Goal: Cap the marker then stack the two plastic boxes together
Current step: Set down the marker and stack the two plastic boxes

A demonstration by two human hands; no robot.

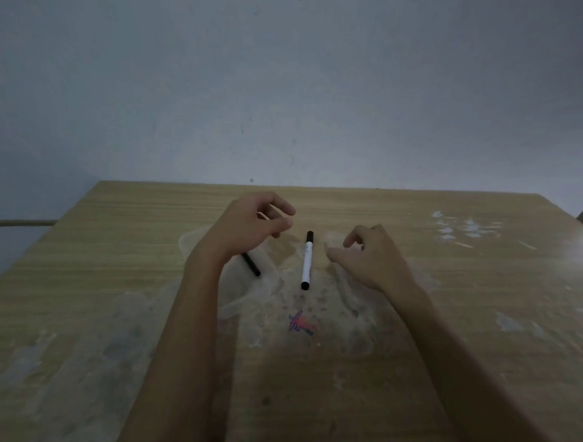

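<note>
A white marker (307, 261) with black at both ends lies on the wooden table (118, 261) between my hands. A thin black stick-shaped piece (253, 267) lies left of it, partly hidden by my left wrist, and seems to rest in a clear plastic box (232, 307) whose faint rim shows around my left forearm. A second clear plastic box (348, 298) is only dimly visible under my right hand. My left hand (250, 224) hovers above the left box with its fingers curled apart, holding nothing. My right hand (368, 256) hovers right of the marker, fingers spread and bent, also holding nothing.
A pink and blue scribble (299, 323) marks the table just in front of the marker. White smears (464, 230) cover the far right of the tabletop. A grey wall stands right behind the table's far edge. The light is dim.
</note>
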